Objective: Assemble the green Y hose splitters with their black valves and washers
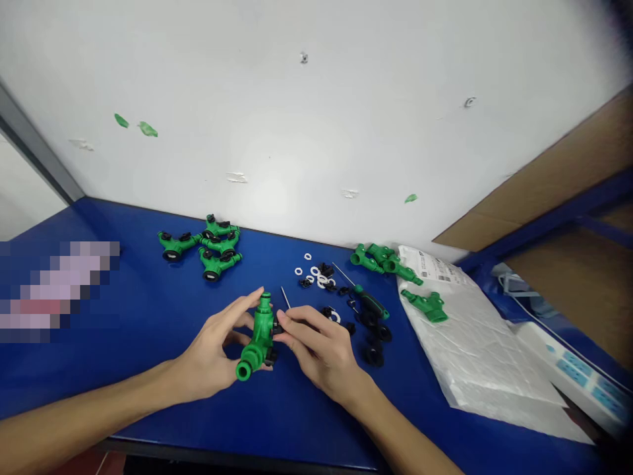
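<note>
Left hand [210, 353] grips green plastic branched connector [263, 328] | right hand [321, 349] pinches small black plastic knob [277, 327] at its side | flat white rings [322, 280] lie beyond on blue tabletop [158, 316].

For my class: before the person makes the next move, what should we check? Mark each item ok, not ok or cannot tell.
1. Green connector gripped by the left hand: ok.
2. Right hand at the small black part on the connector's side: ok.
3. That black part fully seated: cannot tell, fingers cover it.
4. Green-handled screwdriver in hand: not ok, it lies on the table.
5. White washers gathered in one stack: not ok, they lie scattered.
</note>
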The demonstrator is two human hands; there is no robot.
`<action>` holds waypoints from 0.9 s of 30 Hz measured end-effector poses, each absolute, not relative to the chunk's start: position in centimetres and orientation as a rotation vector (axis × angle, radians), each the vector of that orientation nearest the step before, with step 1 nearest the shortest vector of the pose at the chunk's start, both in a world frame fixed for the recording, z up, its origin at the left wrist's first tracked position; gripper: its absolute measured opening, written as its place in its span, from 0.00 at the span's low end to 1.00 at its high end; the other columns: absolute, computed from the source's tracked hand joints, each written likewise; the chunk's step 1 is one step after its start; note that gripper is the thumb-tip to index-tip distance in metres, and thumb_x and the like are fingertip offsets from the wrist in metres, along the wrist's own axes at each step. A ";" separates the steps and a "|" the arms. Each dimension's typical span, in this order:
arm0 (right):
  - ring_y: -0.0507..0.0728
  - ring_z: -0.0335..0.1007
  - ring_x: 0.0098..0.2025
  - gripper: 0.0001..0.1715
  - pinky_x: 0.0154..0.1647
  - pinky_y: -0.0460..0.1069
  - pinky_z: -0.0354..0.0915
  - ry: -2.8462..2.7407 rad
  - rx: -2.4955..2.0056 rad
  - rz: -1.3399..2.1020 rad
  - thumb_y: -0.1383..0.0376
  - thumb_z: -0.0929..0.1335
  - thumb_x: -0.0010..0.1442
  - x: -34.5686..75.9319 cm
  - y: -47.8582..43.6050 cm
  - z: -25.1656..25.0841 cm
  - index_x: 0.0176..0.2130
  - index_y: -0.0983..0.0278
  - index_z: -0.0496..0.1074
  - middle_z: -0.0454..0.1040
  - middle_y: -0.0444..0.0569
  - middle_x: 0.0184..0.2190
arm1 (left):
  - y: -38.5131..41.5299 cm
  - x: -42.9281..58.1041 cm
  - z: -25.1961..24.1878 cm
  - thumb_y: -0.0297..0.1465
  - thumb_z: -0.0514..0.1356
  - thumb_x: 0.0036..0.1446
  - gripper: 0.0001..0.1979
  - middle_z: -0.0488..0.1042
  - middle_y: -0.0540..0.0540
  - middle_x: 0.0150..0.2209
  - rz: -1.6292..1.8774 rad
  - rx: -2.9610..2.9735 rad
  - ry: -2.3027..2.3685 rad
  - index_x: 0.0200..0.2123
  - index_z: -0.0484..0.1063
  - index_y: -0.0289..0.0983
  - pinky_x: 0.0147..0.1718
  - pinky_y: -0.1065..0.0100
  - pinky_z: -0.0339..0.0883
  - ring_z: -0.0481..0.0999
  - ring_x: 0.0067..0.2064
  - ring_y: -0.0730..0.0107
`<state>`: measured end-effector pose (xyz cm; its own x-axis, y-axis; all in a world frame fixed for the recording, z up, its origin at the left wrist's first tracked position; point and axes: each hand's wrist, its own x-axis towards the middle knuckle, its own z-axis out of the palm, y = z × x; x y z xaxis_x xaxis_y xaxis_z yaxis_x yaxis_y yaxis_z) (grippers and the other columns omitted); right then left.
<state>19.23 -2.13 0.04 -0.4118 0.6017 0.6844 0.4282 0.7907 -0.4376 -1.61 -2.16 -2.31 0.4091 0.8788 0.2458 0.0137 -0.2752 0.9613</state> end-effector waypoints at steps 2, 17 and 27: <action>0.52 0.72 0.32 0.13 0.29 0.45 0.71 -2.093 -0.742 0.217 0.71 0.67 0.64 19.3 -2.1 0.0 0.49 0.65 0.74 0.75 0.53 0.37 | -2.1 -1.5 -2.1 0.28 0.71 0.46 0.46 0.77 0.45 0.43 1.051 1.642 0.775 0.66 0.54 0.47 0.30 0.65 0.79 0.79 0.35 0.64; 0.53 0.74 0.38 0.14 0.36 0.47 0.74 -2.171 -0.704 0.092 0.73 0.67 0.63 20.3 -1.7 1.1 0.48 0.65 0.73 0.75 0.57 0.42 | -1.8 -1.8 -0.5 0.32 0.74 0.40 0.46 0.72 0.38 0.51 0.832 1.406 0.880 0.63 0.59 0.42 0.37 0.61 0.77 0.80 0.43 0.54; 0.52 0.73 0.24 0.07 0.26 0.46 0.70 -1.791 -0.907 0.739 0.62 0.73 0.58 19.0 -1.8 1.2 0.33 0.64 0.80 0.79 0.49 0.26 | -2.4 -1.5 -1.6 0.27 0.71 0.47 0.46 0.68 0.45 0.51 1.013 1.535 0.755 0.65 0.54 0.56 0.31 0.67 0.80 0.79 0.37 0.68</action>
